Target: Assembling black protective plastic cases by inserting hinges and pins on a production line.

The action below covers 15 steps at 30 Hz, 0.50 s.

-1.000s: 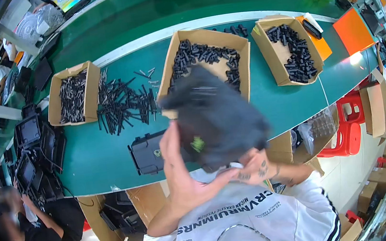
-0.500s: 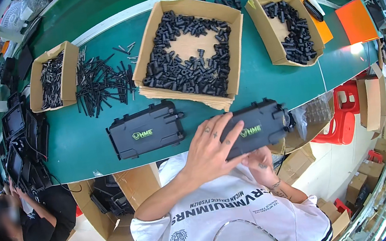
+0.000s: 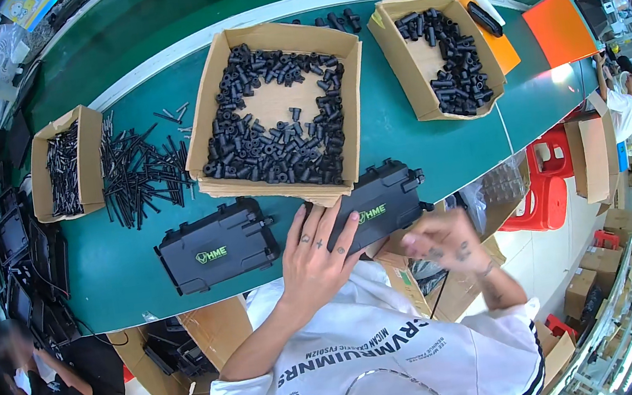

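Note:
My left hand (image 3: 317,256) grips the left end of a black plastic case (image 3: 384,203) at the table's front edge. Its thumb lies over the lid, and the other fingers reach round the end. Off the case's near right side, my right hand (image 3: 452,245) is in the air, somewhat blurred, with loosely parted fingers and nothing seen in them. A second black case (image 3: 217,247) of the same kind, with a green mark on its lid, lies closed on the table to the left. The undersides of both cases are hidden.
Behind the cases stands a cardboard tray (image 3: 200,152) of black tubular parts. A smaller box (image 3: 399,61) holds similar parts at the right. Another box (image 3: 94,154) at left holds dark pins, with a loose pile (image 3: 141,171) beside it. A person (image 3: 79,392) sits at far left.
My right hand has let go of the case and moved off to the right. My left hand stays on the case. The whole view has shifted slightly.

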Motion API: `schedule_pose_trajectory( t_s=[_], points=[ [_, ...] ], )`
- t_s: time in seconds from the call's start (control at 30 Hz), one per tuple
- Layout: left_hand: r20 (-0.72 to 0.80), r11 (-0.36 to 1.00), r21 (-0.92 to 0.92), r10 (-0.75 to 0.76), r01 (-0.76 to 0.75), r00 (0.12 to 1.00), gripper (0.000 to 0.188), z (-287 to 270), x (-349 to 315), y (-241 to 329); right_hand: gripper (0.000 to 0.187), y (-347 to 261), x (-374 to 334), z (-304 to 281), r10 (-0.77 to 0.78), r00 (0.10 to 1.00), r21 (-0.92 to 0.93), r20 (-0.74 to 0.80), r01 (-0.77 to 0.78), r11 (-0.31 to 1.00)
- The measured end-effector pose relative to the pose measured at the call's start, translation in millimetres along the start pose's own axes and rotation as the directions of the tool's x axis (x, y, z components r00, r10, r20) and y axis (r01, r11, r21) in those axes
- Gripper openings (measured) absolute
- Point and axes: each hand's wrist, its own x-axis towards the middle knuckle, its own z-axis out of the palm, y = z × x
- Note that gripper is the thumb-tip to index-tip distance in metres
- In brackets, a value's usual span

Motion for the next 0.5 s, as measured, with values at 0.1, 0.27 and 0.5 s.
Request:
schedule_pose_trajectory(
  t_s=[0.1, 0.27, 0.5],
  points=[
    [0.011, 1.000, 0.017, -0.026, 0.026, 1.000, 0.063, 1.1, -3.5, 2.9, 0.014, -32.5, 48.9, -61.1, -0.614, 0.775, -0.506, -0.150, 0.474, 0.721],
    [-0.030, 0.999, 0.018, -0.039, 0.039, 0.999, 0.060, 4.4, -6.0, 0.2, 0.031, -92.4, 223.3, -146.0, -0.832, 0.542, -0.803, 0.122, 0.546, 0.238],
    [-0.003, 1.000, 0.016, -0.016, 0.016, 1.000, 0.064, 6.5, -10.0, -8.9, 0.041, -106.0, 314.1, -164.3, -0.487, 0.844, -0.870, 0.226, 0.399, 0.288]
  ],
)
